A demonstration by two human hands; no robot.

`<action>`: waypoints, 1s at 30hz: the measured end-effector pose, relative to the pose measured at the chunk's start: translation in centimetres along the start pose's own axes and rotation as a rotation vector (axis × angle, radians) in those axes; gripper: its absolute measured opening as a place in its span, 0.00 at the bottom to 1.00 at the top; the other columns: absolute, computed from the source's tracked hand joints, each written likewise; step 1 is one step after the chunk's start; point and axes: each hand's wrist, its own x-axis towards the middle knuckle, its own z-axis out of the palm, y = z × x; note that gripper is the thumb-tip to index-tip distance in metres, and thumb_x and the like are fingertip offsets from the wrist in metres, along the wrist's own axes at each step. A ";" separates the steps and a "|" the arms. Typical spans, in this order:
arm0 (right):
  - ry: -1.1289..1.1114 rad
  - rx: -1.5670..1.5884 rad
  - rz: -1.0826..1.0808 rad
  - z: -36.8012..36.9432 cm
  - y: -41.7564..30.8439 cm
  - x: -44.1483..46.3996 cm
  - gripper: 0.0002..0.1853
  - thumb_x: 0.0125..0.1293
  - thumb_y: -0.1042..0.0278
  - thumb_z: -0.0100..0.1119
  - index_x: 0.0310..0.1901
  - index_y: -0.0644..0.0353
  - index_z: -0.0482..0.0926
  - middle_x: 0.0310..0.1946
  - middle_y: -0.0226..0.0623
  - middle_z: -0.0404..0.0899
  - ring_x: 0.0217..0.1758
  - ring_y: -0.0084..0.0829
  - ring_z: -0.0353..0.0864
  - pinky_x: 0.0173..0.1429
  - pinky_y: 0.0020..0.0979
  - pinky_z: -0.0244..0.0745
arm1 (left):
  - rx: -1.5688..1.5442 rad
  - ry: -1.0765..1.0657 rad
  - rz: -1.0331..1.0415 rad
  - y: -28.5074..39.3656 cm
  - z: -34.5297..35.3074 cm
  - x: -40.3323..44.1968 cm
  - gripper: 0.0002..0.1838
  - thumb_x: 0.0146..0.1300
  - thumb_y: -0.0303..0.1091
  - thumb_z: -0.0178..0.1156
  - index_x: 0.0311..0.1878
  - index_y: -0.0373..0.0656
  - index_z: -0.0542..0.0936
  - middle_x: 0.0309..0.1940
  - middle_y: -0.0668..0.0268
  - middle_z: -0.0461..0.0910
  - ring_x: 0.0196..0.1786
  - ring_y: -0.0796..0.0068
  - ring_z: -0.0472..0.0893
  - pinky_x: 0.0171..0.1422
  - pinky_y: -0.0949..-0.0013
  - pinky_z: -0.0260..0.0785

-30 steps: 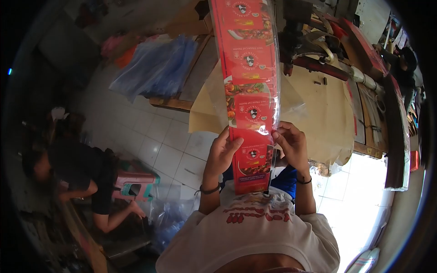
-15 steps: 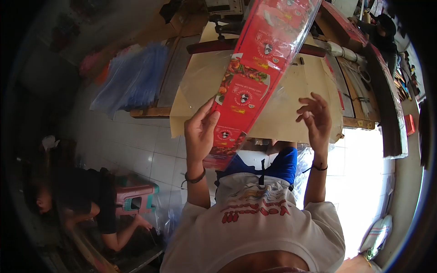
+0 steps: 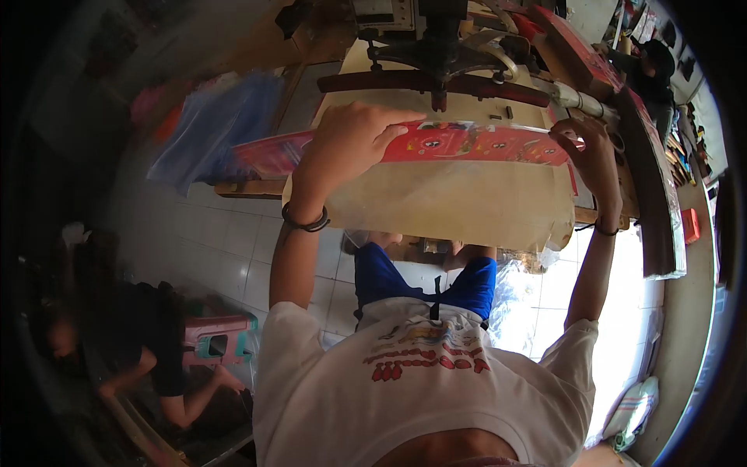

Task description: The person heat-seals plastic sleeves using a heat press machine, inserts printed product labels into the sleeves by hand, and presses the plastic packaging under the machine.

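A long red printed strip of plastic packaging (image 3: 482,146) lies crosswise over the brown paper-covered worktable (image 3: 459,198), just in front of a dark press bar (image 3: 498,89). My left hand (image 3: 350,144) grips the strip left of its middle, thumb on the near side and index finger stretched along the far edge. Part of the strip shows beyond that hand to the left. At the right end, my right hand (image 3: 590,152) pinches the edge between thumb and curled fingers. Clear film hangs from the strip's near side over the paper.
A machine head (image 3: 442,35) stands over the bar. Bluish plastic sheets (image 3: 222,128) are piled at the left. Red-topped stacks (image 3: 576,50) and a long box (image 3: 654,179) line the right. One person sits low at the left near a pink stool (image 3: 222,342); another is at the far right.
The strip has turned from steeply slanted to crosswise and been lowered towards the bar. My right hand, earlier free of it, has closed on its right end. My left hand has moved up.
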 end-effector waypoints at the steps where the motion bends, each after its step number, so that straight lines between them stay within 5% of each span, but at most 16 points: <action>1: 0.044 0.032 -0.029 0.1 -0.1 0.2 0.09 0.63 0.64 0.69 0.42 0.57 0.87 0.38 0.34 0.88 0.46 0.38 0.85 0.63 0.39 0.73 | 0.008 -0.011 -0.044 -0.4 -0.1 0.1 0.14 0.68 0.37 0.64 0.56 0.55 0.87 0.36 0.59 0.88 0.31 0.62 0.84 0.38 0.64 0.75; 9: -0.100 0.115 -0.049 2.2 0.6 0.9 0.09 0.64 0.67 0.68 0.44 0.57 0.87 0.40 0.36 0.89 0.43 0.38 0.87 0.52 0.36 0.78 | -0.004 -0.156 -0.246 -3.7 1.2 0.1 0.11 0.68 0.39 0.65 0.49 0.47 0.88 0.37 0.61 0.89 0.38 0.65 0.88 0.44 0.64 0.78; 13: -0.059 0.167 0.000 2.3 0.3 1.3 0.08 0.65 0.68 0.68 0.45 0.57 0.87 0.40 0.37 0.89 0.43 0.37 0.87 0.50 0.35 0.78 | -0.250 0.058 -0.064 -5.9 2.0 1.0 0.10 0.68 0.31 0.64 0.47 0.38 0.87 0.38 0.58 0.89 0.38 0.67 0.88 0.44 0.68 0.78; 19: 0.038 0.131 -0.105 2.2 1.0 1.4 0.07 0.64 0.71 0.68 0.43 0.57 0.88 0.40 0.37 0.89 0.45 0.38 0.87 0.52 0.36 0.77 | -0.005 -0.037 -0.041 -5.9 0.7 0.4 0.11 0.64 0.32 0.67 0.48 0.38 0.87 0.40 0.58 0.89 0.38 0.69 0.87 0.42 0.67 0.78; 22: 0.056 0.134 -0.104 2.4 1.4 1.2 0.07 0.65 0.72 0.67 0.44 0.58 0.87 0.41 0.37 0.89 0.45 0.38 0.87 0.54 0.35 0.77 | -0.198 -0.101 -0.230 -6.4 0.9 -0.4 0.14 0.62 0.33 0.70 0.49 0.40 0.87 0.43 0.58 0.88 0.39 0.69 0.86 0.41 0.66 0.76; 28: 0.118 0.100 -0.111 0.7 1.6 0.9 0.08 0.65 0.73 0.66 0.46 0.60 0.87 0.41 0.38 0.89 0.46 0.39 0.87 0.53 0.35 0.79 | -0.094 0.130 -0.078 -5.7 -0.7 -2.0 0.20 0.55 0.39 0.76 0.50 0.43 0.87 0.42 0.60 0.87 0.41 0.66 0.86 0.41 0.66 0.77; 30: 0.008 0.203 -0.040 1.3 2.7 0.5 0.09 0.65 0.73 0.67 0.46 0.60 0.87 0.41 0.39 0.89 0.46 0.39 0.88 0.52 0.35 0.79 | -0.048 0.071 -0.157 -6.6 -1.1 -3.2 0.24 0.51 0.43 0.78 0.50 0.42 0.87 0.45 0.60 0.87 0.46 0.61 0.86 0.53 0.62 0.74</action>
